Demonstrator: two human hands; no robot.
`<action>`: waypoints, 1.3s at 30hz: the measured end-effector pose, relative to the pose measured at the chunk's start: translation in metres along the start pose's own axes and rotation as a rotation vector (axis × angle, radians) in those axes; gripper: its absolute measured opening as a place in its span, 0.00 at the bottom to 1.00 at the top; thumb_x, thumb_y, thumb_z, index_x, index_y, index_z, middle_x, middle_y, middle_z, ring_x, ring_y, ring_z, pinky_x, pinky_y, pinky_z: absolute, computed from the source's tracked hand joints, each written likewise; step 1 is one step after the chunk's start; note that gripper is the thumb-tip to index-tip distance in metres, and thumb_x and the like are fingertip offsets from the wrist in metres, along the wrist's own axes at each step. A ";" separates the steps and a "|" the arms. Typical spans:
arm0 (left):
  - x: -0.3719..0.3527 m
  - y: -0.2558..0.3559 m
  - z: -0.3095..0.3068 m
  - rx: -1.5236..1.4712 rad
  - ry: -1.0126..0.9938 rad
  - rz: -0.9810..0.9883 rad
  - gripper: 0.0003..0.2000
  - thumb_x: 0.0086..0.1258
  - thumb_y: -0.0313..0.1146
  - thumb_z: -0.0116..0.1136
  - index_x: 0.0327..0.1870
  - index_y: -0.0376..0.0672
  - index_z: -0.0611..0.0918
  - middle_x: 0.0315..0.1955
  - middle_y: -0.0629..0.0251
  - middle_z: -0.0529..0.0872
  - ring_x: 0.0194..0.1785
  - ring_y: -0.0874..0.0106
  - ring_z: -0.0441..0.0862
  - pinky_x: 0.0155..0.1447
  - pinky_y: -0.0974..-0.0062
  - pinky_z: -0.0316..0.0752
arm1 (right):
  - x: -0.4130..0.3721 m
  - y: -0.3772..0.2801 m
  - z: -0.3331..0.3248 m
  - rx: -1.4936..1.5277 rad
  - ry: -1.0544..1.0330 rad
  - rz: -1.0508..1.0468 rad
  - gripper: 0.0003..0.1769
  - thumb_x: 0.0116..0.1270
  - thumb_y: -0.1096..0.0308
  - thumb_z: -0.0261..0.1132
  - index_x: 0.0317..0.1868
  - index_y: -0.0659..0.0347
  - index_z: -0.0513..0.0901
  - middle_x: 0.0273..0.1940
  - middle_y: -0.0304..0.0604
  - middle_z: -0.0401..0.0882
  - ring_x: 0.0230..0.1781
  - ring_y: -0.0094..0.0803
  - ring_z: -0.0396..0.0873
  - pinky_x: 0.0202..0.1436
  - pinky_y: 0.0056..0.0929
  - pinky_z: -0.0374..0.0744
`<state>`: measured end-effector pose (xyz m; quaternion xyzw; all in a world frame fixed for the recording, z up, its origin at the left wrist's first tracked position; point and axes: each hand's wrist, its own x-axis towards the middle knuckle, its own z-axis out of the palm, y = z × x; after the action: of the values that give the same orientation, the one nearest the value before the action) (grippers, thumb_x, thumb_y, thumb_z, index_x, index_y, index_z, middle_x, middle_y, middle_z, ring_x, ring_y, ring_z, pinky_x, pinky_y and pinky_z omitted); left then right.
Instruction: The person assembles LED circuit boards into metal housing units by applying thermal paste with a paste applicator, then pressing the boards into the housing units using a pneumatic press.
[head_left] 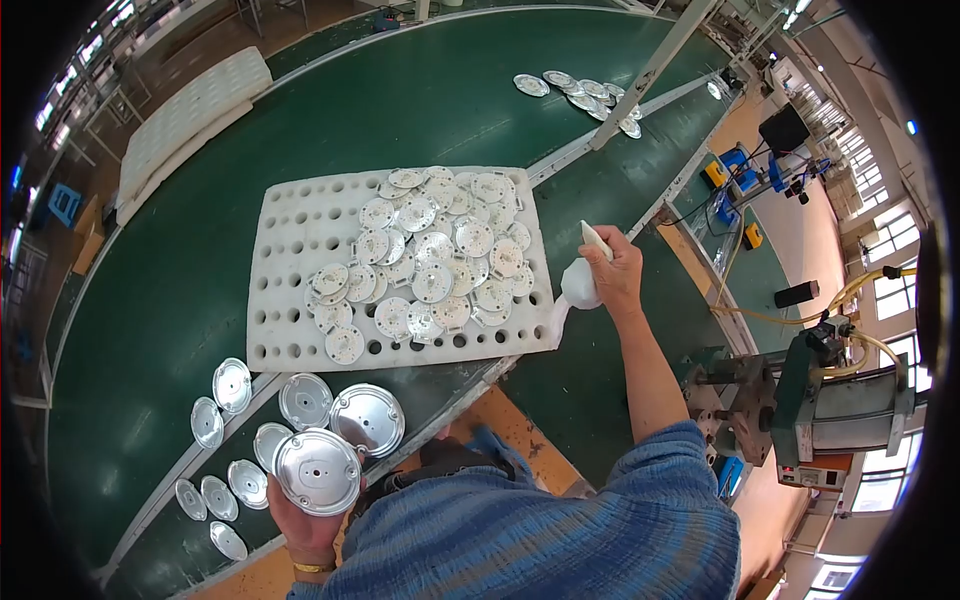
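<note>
My left hand (297, 520), at the lower left, grips a shiny round metal plate (318, 474) with a small hole in its middle. Its fingers are mostly hidden behind the plate. Over the right edge of the foam board, my right hand (618, 270) is closed around a soft white bag-like thing (578, 285); a pale pointed end sticks out above the fingers and a tail hangs down. Similar metal plates (367, 420) lie on the green surface around my left hand. Many white round circuit boards (433, 282) are heaped on the foam board (290, 262).
A metal rail (500, 368) runs along the green table (400, 90). More metal discs (588, 95) lie at the far right beside a slanted post (655, 75). Foam sheets (190, 125) are stacked at the far left. A machine (815, 395) stands on my right.
</note>
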<state>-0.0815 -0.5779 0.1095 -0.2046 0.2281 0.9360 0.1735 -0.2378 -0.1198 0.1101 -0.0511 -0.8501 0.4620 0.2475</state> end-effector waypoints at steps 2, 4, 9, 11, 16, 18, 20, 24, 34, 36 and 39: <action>0.001 -0.001 0.002 -0.044 0.002 -0.019 0.37 0.64 0.61 0.50 0.69 0.45 0.63 0.64 0.45 0.67 0.64 0.36 0.65 0.58 0.35 0.70 | -0.003 -0.007 -0.004 -0.018 -0.030 -0.025 0.19 0.57 0.58 0.74 0.40 0.64 0.82 0.29 0.33 0.80 0.29 0.17 0.73 0.35 0.21 0.75; 0.002 -0.002 0.005 -0.111 0.015 -0.037 0.37 0.65 0.61 0.49 0.70 0.45 0.63 0.64 0.45 0.67 0.64 0.35 0.65 0.58 0.35 0.70 | -0.007 -0.014 -0.006 -0.010 -0.054 -0.060 0.19 0.57 0.58 0.74 0.40 0.64 0.82 0.30 0.33 0.80 0.29 0.17 0.73 0.35 0.20 0.74; 0.005 -0.001 0.008 -0.070 -0.052 -0.054 0.38 0.65 0.60 0.49 0.71 0.46 0.61 0.66 0.45 0.64 0.66 0.35 0.62 0.62 0.35 0.66 | -0.013 -0.024 -0.008 0.044 -0.059 -0.078 0.20 0.58 0.55 0.73 0.41 0.64 0.82 0.29 0.32 0.79 0.29 0.16 0.72 0.34 0.20 0.73; 0.003 -0.001 0.008 -0.065 -0.059 -0.055 0.37 0.65 0.60 0.48 0.71 0.46 0.61 0.67 0.46 0.64 0.67 0.36 0.62 0.62 0.36 0.65 | -0.010 -0.019 -0.007 0.087 -0.046 -0.058 0.20 0.60 0.54 0.72 0.41 0.64 0.82 0.29 0.30 0.77 0.28 0.16 0.70 0.33 0.19 0.72; -0.003 -0.003 0.003 -0.075 -0.022 -0.043 0.37 0.66 0.61 0.46 0.71 0.46 0.62 0.67 0.47 0.65 0.67 0.37 0.62 0.63 0.37 0.65 | 0.008 0.019 -0.006 -0.005 -0.035 -0.008 0.21 0.60 0.52 0.72 0.40 0.63 0.82 0.27 0.31 0.77 0.28 0.16 0.69 0.32 0.20 0.71; -0.005 -0.004 0.001 -0.044 -0.032 -0.026 0.36 0.67 0.61 0.45 0.70 0.46 0.62 0.66 0.48 0.66 0.67 0.37 0.62 0.63 0.38 0.65 | 0.018 0.039 -0.004 -0.077 -0.057 -0.009 0.22 0.60 0.51 0.71 0.39 0.64 0.82 0.25 0.32 0.77 0.27 0.18 0.70 0.31 0.22 0.71; -0.009 -0.006 0.005 -0.047 0.020 0.001 0.37 0.67 0.62 0.45 0.70 0.45 0.62 0.65 0.45 0.66 0.66 0.37 0.64 0.60 0.39 0.69 | 0.029 0.058 0.001 -0.150 -0.084 -0.025 0.22 0.60 0.50 0.71 0.38 0.64 0.82 0.24 0.35 0.77 0.26 0.19 0.70 0.31 0.24 0.72; -0.014 -0.011 0.014 -0.056 0.071 0.039 0.37 0.68 0.62 0.44 0.71 0.45 0.61 0.64 0.40 0.66 0.64 0.37 0.67 0.57 0.38 0.72 | 0.049 0.088 0.011 -0.208 -0.098 -0.040 0.20 0.61 0.53 0.70 0.39 0.64 0.82 0.25 0.37 0.78 0.27 0.21 0.71 0.33 0.25 0.73; -0.016 -0.020 0.032 -0.059 0.259 0.067 0.36 0.68 0.64 0.42 0.68 0.46 0.65 0.62 0.45 0.70 0.61 0.40 0.71 0.53 0.42 0.74 | 0.076 0.141 0.047 -0.212 -0.164 -0.001 0.20 0.61 0.53 0.68 0.41 0.63 0.81 0.25 0.48 0.79 0.25 0.37 0.76 0.34 0.33 0.75; -0.013 -0.020 0.030 -0.017 0.208 0.071 0.36 0.67 0.63 0.43 0.68 0.45 0.65 0.62 0.44 0.71 0.61 0.40 0.71 0.54 0.42 0.74 | 0.073 0.141 0.050 -0.205 -0.183 0.032 0.20 0.62 0.53 0.67 0.42 0.63 0.81 0.27 0.49 0.79 0.27 0.40 0.77 0.36 0.35 0.75; -0.011 -0.020 0.032 -0.042 0.160 0.075 0.37 0.66 0.62 0.46 0.68 0.42 0.65 0.62 0.40 0.70 0.62 0.40 0.70 0.57 0.41 0.73 | 0.064 0.140 0.047 -0.190 -0.175 0.081 0.19 0.62 0.53 0.67 0.43 0.61 0.81 0.32 0.50 0.80 0.35 0.45 0.78 0.41 0.38 0.75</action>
<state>-0.0733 -0.5472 0.1335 -0.2737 0.2292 0.9270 0.1150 -0.3353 -0.0561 -0.0008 -0.0681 -0.9056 0.3916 0.1478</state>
